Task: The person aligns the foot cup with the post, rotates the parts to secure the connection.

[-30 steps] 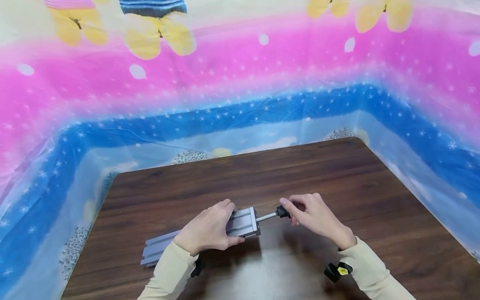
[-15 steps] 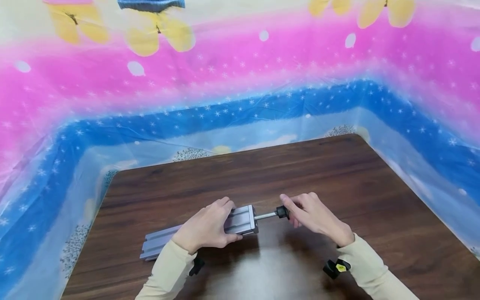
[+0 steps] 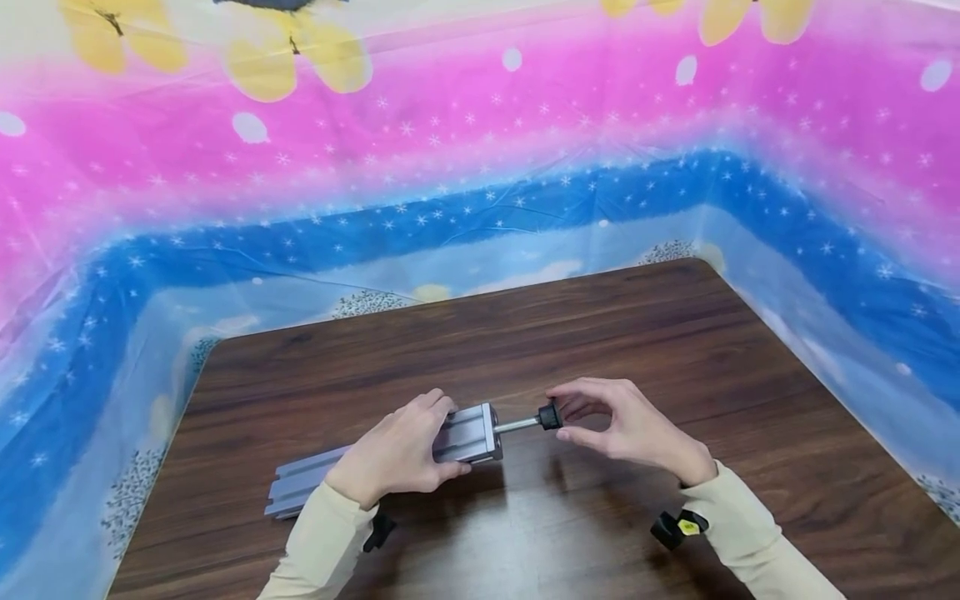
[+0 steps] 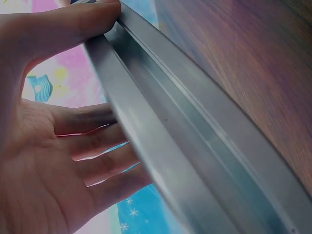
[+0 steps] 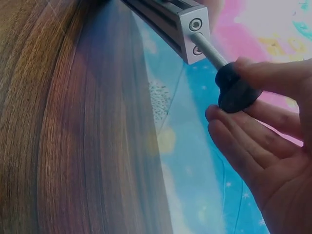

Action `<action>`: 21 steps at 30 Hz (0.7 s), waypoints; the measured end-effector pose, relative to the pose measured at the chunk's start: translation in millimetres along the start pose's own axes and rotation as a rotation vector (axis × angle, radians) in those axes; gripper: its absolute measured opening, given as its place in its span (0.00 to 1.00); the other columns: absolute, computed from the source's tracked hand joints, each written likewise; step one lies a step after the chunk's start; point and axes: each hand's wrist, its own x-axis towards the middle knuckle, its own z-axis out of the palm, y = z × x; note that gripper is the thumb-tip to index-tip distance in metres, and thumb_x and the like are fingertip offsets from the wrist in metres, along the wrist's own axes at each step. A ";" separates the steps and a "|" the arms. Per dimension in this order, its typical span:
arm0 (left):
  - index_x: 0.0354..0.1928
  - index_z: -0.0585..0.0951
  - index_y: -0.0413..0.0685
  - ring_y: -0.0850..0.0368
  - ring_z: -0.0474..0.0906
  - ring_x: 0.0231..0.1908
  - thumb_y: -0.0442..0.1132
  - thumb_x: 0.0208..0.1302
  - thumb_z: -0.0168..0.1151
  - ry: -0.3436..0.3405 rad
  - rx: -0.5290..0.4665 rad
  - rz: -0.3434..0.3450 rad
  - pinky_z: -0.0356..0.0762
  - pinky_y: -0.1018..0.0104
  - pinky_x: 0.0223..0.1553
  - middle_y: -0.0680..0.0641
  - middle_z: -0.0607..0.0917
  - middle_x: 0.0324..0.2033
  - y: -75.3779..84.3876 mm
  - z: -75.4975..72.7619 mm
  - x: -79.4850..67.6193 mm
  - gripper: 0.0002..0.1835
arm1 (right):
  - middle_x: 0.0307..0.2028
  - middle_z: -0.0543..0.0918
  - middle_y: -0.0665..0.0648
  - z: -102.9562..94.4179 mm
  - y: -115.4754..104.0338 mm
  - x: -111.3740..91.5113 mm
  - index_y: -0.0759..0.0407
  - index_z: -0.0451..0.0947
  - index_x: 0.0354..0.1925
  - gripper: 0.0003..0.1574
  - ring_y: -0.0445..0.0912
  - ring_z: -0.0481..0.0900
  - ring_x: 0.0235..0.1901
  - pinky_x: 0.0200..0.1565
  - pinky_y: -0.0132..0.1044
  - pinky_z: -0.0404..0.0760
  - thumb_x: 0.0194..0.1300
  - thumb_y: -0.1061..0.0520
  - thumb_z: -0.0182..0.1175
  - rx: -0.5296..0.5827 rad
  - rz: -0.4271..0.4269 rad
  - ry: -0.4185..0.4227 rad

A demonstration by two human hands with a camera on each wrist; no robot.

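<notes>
A grey aluminium profile [image 3: 465,435] with slots along its sides lies lengthwise across the front of the table, its left end lower in the head view. My left hand [image 3: 397,450] grips it from above near its right end, thumb on the near side. From the end plate [image 5: 193,31], which carries socket-head screws, sticks a threaded rod [image 3: 517,424] tipped by a black levelling foot [image 5: 238,90]. My right hand [image 3: 633,429] holds that foot between thumb and fingertips. In the left wrist view, the slotted face of the profile runs diagonally past my thumb and fingers.
The dark wood-grain table [image 3: 570,333] has a rounded far right corner. A pink and blue printed cloth [image 3: 450,150] hangs behind it and along both sides. Each sleeve carries a black wrist mount [image 3: 678,527].
My right hand has turned about the foot: the thumb has swung down to the near side and the fingers have opened out over the far side. My left hand keeps its grip.
</notes>
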 end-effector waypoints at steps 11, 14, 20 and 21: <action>0.52 0.78 0.37 0.61 0.70 0.32 0.53 0.54 0.77 -0.023 0.004 -0.013 0.77 0.62 0.37 0.48 0.78 0.41 -0.8 -2.7 1.7 0.32 | 0.30 0.88 0.46 0.2 -3.8 8.8 0.55 0.86 0.45 0.13 0.36 0.85 0.30 0.33 0.33 0.82 0.72 0.49 0.63 -0.050 0.147 -0.031; 0.52 0.78 0.37 0.60 0.71 0.33 0.52 0.53 0.77 -0.028 0.006 -0.026 0.77 0.61 0.37 0.47 0.78 0.41 -1.0 -4.1 0.3 0.32 | 0.24 0.86 0.46 4.7 -2.7 11.6 0.52 0.86 0.34 0.17 0.39 0.84 0.24 0.28 0.32 0.79 0.75 0.46 0.57 -0.056 0.183 -0.045; 0.48 0.78 0.37 0.60 0.69 0.32 0.51 0.53 0.77 -0.014 0.013 -0.018 0.74 0.64 0.34 0.49 0.75 0.38 -0.3 -2.6 -0.5 0.29 | 0.20 0.85 0.47 8.4 -2.1 11.2 0.51 0.84 0.27 0.26 0.42 0.83 0.22 0.29 0.32 0.78 0.79 0.43 0.50 -0.078 0.239 -0.048; 0.48 0.77 0.37 0.60 0.68 0.31 0.51 0.53 0.77 -0.012 0.015 -0.014 0.73 0.65 0.33 0.49 0.75 0.37 -0.4 -2.1 -0.2 0.29 | 0.21 0.85 0.47 8.0 -1.7 10.8 0.51 0.84 0.28 0.26 0.43 0.84 0.23 0.30 0.32 0.79 0.79 0.44 0.49 -0.080 0.241 -0.046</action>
